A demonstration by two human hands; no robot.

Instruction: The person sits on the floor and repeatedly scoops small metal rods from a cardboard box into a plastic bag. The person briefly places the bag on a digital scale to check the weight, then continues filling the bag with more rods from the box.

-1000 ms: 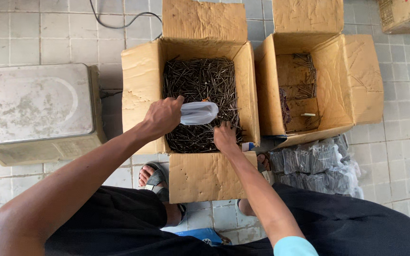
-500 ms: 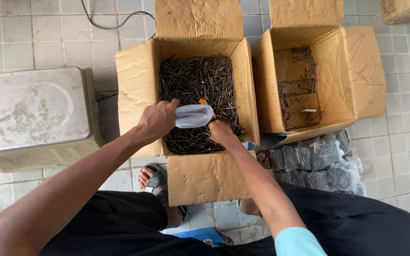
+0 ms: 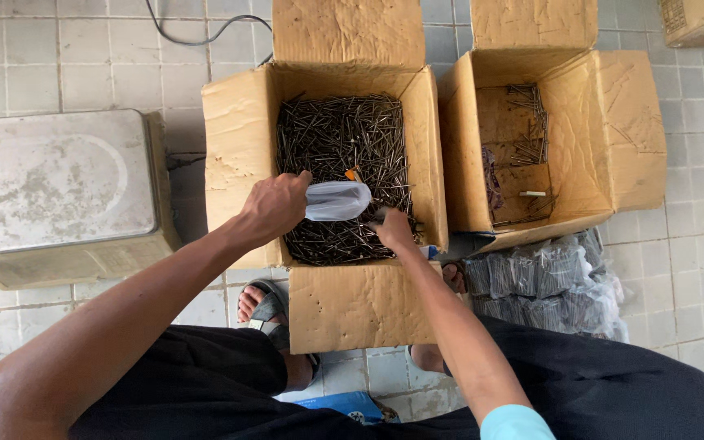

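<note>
An open cardboard box (image 3: 230, 147) on the tiled floor is filled with dark nails (image 3: 340, 138). My left hand (image 3: 275, 205) holds a small clear plastic bag (image 3: 336, 200) over the nails, gripping its left end. My right hand (image 3: 393, 230) is down among the nails at the bag's right end, fingers curled; whether it grasps nails is hidden by the bag. A small orange bit lies on the nails just above the bag.
A second open cardboard box (image 3: 613, 130) to the right holds a few nails. Several filled plastic bags of nails (image 3: 547, 281) lie below it. A worn metal block (image 3: 55, 191) stands at the left. A cable (image 3: 197, 33) runs along the top. My sandalled foot (image 3: 262, 305) rests beneath the box.
Both hands and the bag have stayed over the nails; the right hand has shifted slightly toward the bag's right end. The view has drifted a little.
</note>
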